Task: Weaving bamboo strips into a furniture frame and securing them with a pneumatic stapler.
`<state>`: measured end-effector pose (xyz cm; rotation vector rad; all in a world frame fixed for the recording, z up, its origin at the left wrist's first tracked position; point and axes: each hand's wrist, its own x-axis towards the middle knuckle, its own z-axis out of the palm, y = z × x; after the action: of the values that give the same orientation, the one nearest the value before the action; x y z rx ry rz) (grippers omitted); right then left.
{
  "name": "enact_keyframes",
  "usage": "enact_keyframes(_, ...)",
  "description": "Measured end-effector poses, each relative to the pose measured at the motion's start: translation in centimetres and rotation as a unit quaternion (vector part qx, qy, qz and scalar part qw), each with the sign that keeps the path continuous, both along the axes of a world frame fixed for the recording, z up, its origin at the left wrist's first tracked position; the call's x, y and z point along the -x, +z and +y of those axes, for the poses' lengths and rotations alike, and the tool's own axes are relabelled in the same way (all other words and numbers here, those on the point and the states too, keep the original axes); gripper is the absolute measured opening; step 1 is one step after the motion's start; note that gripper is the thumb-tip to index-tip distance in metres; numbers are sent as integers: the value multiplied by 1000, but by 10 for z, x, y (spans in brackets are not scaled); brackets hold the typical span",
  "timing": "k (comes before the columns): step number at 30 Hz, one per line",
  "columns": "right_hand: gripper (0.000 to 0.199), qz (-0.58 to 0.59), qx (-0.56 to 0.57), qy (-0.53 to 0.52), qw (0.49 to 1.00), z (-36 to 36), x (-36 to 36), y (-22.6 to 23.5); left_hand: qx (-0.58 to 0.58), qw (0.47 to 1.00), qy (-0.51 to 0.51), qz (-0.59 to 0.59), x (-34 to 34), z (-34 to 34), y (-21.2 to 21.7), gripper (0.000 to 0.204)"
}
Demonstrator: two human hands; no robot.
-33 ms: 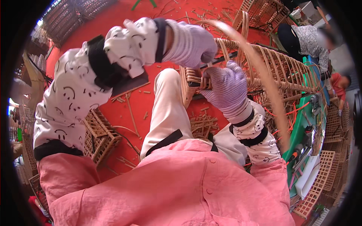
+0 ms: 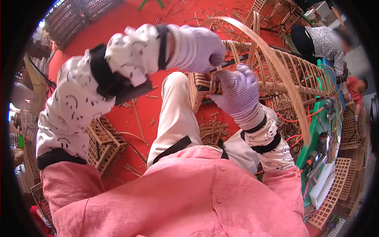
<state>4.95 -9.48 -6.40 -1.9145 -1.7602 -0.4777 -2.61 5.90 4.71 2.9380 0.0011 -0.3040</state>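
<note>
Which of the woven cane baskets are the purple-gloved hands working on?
The big open-ribbed basket at the knees, with a long cane strip arching over it. The right hand grips its rim, the left hand is just above. The small basket lies untouched on the floor.

Both hands wear lilac knit gloves. The left hand (image 2: 195, 47) closes around a dark rod (image 2: 233, 63) above a woven cane frame (image 2: 276, 75). The right hand (image 2: 233, 93) presses on the frame's woven edge (image 2: 201, 85). Cane scraps (image 2: 213, 130) litter the red floor (image 2: 134, 23).
</note>
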Motion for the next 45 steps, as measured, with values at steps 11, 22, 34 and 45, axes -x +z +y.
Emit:
enact_keyframes(11, 32, 475, -9, 7, 880, -2, -6, 27, 432, 846, 136, -282, 42, -10, -78, 22)
enact_keyframes(22, 25, 438, -91, -2, 894, 13, -22, 24, 384, 827, 123, -392, 42, -31, -94, 22)
enact_keyframes(34, 31, 538, 171, -12, 826, 39, -50, 33, 269, 848, -30, -455, 47, -14, -114, 27)
enact_keyframes(45, 22, 552, 222, -45, 802, 39, -51, 40, 289, 915, -120, -255, 35, 17, -85, 29)
